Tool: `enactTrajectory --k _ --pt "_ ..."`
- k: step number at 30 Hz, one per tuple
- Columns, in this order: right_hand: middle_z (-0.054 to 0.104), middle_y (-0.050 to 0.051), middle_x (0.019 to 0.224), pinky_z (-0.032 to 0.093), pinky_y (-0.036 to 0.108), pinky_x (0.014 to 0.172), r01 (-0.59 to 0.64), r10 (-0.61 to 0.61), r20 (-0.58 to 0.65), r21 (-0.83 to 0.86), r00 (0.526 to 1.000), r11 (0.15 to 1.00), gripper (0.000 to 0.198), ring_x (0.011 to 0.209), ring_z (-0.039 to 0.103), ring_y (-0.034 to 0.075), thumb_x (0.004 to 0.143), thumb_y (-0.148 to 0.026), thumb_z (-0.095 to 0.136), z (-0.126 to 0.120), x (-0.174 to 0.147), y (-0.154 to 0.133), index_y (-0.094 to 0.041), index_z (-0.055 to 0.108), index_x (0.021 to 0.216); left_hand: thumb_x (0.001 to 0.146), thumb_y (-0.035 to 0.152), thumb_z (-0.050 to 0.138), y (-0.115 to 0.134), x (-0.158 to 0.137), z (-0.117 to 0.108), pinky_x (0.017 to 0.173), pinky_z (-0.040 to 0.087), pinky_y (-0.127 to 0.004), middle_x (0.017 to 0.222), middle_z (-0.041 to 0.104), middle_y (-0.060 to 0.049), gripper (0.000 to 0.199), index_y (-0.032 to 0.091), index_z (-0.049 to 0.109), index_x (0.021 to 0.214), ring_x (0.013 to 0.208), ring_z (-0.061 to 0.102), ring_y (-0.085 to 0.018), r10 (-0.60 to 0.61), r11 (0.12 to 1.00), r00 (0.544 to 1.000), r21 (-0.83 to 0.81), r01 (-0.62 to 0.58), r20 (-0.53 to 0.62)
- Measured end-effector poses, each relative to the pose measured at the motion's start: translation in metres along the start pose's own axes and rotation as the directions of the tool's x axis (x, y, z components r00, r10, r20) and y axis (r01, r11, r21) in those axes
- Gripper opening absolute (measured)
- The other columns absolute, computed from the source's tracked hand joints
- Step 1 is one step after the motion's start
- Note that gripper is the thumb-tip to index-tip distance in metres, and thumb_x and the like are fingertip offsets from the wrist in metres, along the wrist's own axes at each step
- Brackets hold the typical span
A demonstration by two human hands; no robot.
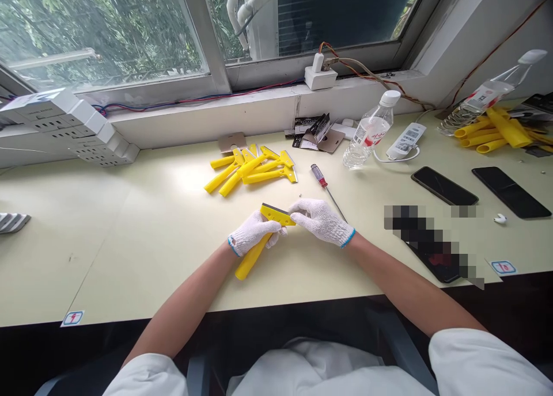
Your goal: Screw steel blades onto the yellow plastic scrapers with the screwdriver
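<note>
Knit-gloved left hand and right hand grip a smooth yellow plastic scraper.

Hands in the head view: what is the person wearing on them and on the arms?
Both the left hand and the right hand wear white knitted work gloves, each with a thin blue band at the cuff. The forearms are bare below short white sleeves, which show at the bottom edge of the picture. No watch, strap or marking shows on either arm.

Screwdriver just beyond right hand
</note>
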State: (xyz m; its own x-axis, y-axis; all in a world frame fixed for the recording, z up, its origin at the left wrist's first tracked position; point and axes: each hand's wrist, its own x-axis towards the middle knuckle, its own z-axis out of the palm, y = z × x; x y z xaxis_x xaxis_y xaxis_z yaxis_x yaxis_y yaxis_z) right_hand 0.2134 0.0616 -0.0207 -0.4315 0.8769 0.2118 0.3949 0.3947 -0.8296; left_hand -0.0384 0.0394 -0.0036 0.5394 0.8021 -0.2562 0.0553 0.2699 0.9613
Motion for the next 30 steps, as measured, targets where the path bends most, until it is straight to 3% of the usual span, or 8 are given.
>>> enactTrajectory --k 3,7,10,17,20,23,27,30 --pt "0.076 0.003 0.083 0.051 0.034 0.072 -0.016 0.017 0.013 -0.028 1.0 0.999 0.023 0.075 0.069 0.02 0.103 -0.035 0.062 0.0 -0.001 -0.003 -0.021 0.074 0.09 0.088 0.035 0.072 0.004 -0.001 0.002 0.063 0.05 -0.034 0.054 0.062 -0.004 0.02 0.018 0.082 0.084 0.052 0.056 -0.018 -0.007 0.998 0.999 0.059 0.005 0.032" --pt "0.076 0.007 0.088 0.051 0.036 0.077 0.019 -0.019 -0.002 -0.119 1.0 0.993 0.028 0.08 0.071 0.023 0.108 -0.037 0.053 0.002 0.0 -0.003 -0.022 0.069 0.09 0.086 0.034 0.072 0.009 -0.002 0.002 0.072 0.055 -0.036 0.049 0.057 -0.005 0.025 0.022 0.073 0.065 0.069 0.068 -0.025 0.009 0.997 0.998 0.075 -0.014 0.066" --pt "0.075 0.009 0.091 0.054 0.037 0.081 0.004 -0.015 -0.066 -0.163 0.998 0.987 0.029 0.084 0.072 0.025 0.11 -0.04 0.048 0.002 0.001 -0.002 -0.023 0.063 0.091 0.087 0.035 0.072 0.008 -0.003 0.001 0.074 0.056 -0.038 0.05 0.058 -0.005 0.025 0.021 0.075 0.067 0.063 0.065 -0.023 0.001 0.998 0.997 0.057 -0.005 0.074" --pt "0.073 0.011 0.09 0.049 0.038 0.076 -0.223 0.143 -0.349 -0.201 0.926 0.954 0.031 0.078 0.065 0.026 0.112 -0.046 0.042 -0.018 0.007 0.015 -0.024 0.054 0.093 0.087 0.034 0.078 0.0 0.005 -0.001 0.062 0.053 -0.034 0.062 0.067 -0.004 0.016 0.02 0.078 0.092 0.056 0.062 -0.021 -0.048 0.999 0.984 0.014 0.051 -0.169" --pt "0.073 0.01 0.089 0.047 0.037 0.077 -0.236 0.163 -0.319 -0.204 0.934 0.95 0.03 0.08 0.066 0.026 0.108 -0.046 0.047 -0.016 0.005 0.017 -0.023 0.059 0.093 0.082 0.029 0.083 -0.001 0.01 -0.01 0.056 0.047 -0.031 0.067 0.068 -0.002 0.015 0.022 0.071 0.087 0.055 0.059 -0.019 0.021 0.991 0.916 0.131 0.035 -0.402" --pt "0.074 0.008 0.088 0.047 0.037 0.078 -0.2 0.153 -0.23 -0.197 0.961 0.96 0.029 0.079 0.067 0.026 0.106 -0.046 0.052 -0.003 0.002 0.011 -0.023 0.062 0.091 0.076 0.021 0.088 -0.002 0.013 -0.024 0.055 0.036 -0.029 0.06 0.053 0.004 0.033 0.026 0.055 0.073 0.054 0.047 -0.016 0.244 0.933 0.754 0.36 -0.011 -0.61" --pt "0.075 0.006 0.088 0.046 0.036 0.077 -0.166 0.142 -0.144 -0.17 0.979 0.971 0.028 0.079 0.067 0.024 0.104 -0.045 0.058 0.009 -0.002 0.002 -0.023 0.063 0.088 0.079 0.018 0.089 -0.004 0.013 -0.04 0.072 0.043 -0.034 0.074 0.062 -0.001 0.029 0.024 0.063 0.09 0.072 0.057 -0.022 0.382 0.833 0.658 0.551 0.059 -0.649" --pt "0.074 0.004 0.087 0.046 0.035 0.075 -0.163 0.153 -0.091 -0.123 0.984 0.979 0.027 0.078 0.066 0.023 0.102 -0.047 0.065 0.008 -0.003 0.0 -0.023 0.065 0.09 0.078 0.017 0.092 -0.005 0.013 -0.045 0.098 0.049 -0.046 0.1 0.07 -0.011 0.041 0.02 0.069 0.113 0.108 0.064 -0.036 0.444 0.774 0.612 0.624 0.105 -0.654"
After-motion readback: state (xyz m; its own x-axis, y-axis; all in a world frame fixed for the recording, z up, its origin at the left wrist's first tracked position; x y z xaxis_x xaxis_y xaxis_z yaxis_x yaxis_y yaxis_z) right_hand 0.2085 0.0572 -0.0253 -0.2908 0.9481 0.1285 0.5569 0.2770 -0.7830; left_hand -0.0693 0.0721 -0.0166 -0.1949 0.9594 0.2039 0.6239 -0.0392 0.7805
